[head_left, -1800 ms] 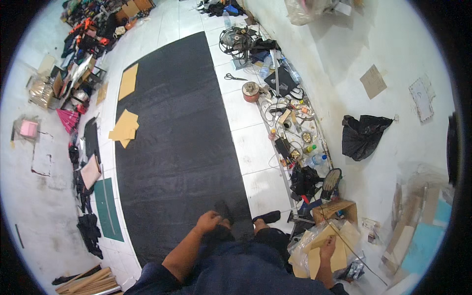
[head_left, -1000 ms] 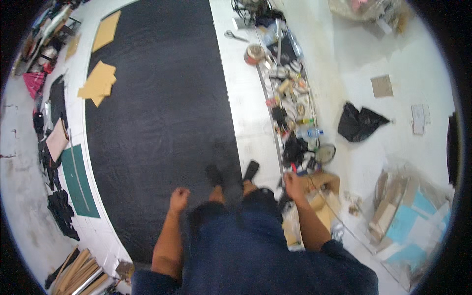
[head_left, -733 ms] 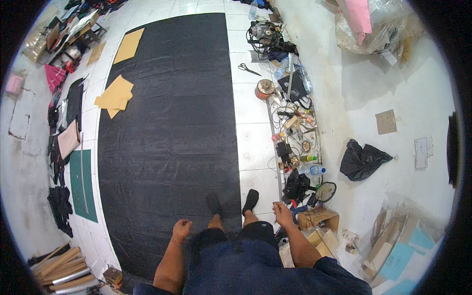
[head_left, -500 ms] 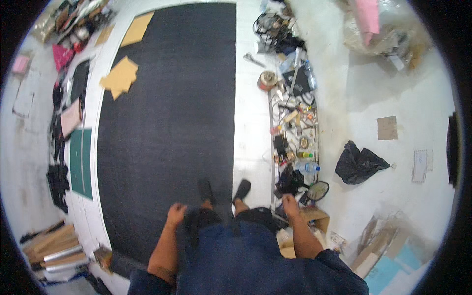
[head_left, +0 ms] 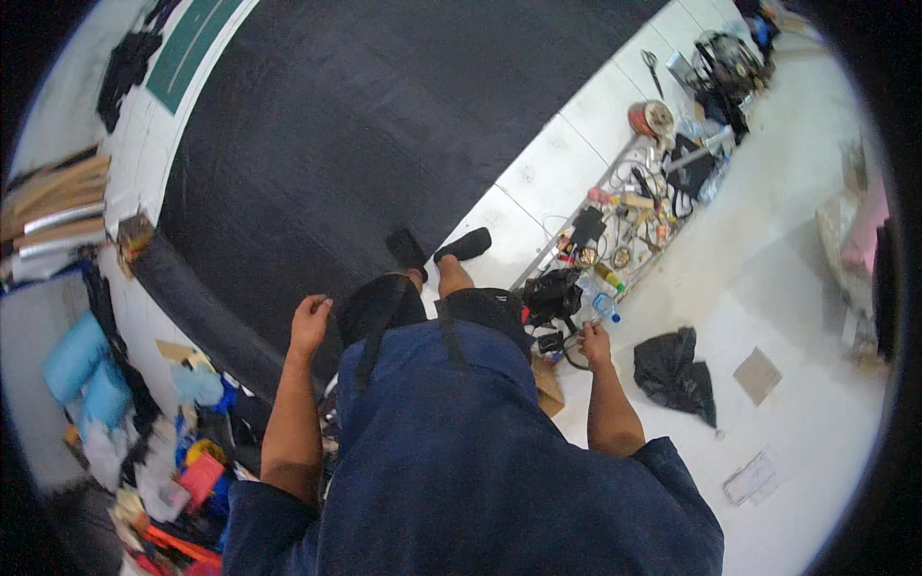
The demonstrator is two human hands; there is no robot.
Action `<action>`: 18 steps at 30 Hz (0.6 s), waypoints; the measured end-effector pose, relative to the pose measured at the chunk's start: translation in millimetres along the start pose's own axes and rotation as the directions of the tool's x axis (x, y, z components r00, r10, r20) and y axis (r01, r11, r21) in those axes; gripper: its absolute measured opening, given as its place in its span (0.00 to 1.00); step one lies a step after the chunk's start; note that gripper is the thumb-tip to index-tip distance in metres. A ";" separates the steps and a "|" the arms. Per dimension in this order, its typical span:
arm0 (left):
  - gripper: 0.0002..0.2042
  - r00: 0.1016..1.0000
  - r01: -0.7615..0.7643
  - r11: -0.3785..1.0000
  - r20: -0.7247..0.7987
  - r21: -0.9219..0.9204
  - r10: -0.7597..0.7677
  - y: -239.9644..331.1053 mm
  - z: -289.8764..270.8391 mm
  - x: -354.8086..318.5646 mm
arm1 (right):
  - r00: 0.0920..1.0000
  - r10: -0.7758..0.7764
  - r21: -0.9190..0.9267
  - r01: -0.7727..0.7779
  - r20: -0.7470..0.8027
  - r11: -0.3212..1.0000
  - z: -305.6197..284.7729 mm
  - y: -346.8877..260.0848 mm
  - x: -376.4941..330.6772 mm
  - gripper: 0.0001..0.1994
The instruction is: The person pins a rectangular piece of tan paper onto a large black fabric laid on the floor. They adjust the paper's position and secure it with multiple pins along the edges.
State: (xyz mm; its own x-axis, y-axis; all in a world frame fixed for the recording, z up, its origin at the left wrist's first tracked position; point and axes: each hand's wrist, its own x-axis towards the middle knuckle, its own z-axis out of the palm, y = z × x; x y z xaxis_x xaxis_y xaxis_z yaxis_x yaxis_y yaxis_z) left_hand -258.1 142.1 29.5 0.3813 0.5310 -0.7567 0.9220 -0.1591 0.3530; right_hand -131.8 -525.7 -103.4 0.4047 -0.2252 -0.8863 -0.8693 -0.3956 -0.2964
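Left hand (head_left: 310, 324): raised beside the thigh, fingers loosely half-curled, nothing seen in it; above the sheet (head_left: 365, 106) in this view, contact not visible.

Right hand (head_left: 594, 344): fingers bent inward; whether anything small is pinched there cannot be told. Nearest in view: bottle (head_left: 606, 307), clear with blue cap; contact unclear.

Sheet: black, spread over the floor (head_left: 552, 163) ahead of the person, near end gathered in a roll (head_left: 206, 307). Left foot (head_left: 405, 252) on it; right foot (head_left: 464, 246) on tile beside its edge.

Right side: black bag (head_left: 554, 295), scissors (head_left: 652, 72), red tin (head_left: 649, 119); second black bag (head_left: 675, 372) against the wall.

Left side: green mat (head_left: 192, 53), tubes (head_left: 58, 206), blue rolls (head_left: 77, 365).

Risks, as judged: a turning left foot could drag or crease the sheet; a step back could catch the roll; a low swing of the right hand could tip the bottle.

Changes since the previous frame: view swung round; yellow cards gone from view, blue rolls now in it; both hands remain raised.
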 end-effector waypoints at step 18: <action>0.17 0.990 0.121 0.889 -0.007 -0.442 -0.138 -189.8 56.9 -58.0 | 0.973 -0.228 -0.330 0.230 0.046 0.915 47.9 -119.5 -35.0 0.19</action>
State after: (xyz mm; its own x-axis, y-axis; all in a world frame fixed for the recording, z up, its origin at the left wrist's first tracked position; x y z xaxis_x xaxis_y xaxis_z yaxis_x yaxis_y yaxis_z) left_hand -451.5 94.1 -24.9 0.2496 0.5535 -0.7946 0.8358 0.2912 0.4654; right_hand -55.7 -427.9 -54.1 0.5784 -0.0878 -0.8110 -0.6090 -0.7080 -0.3576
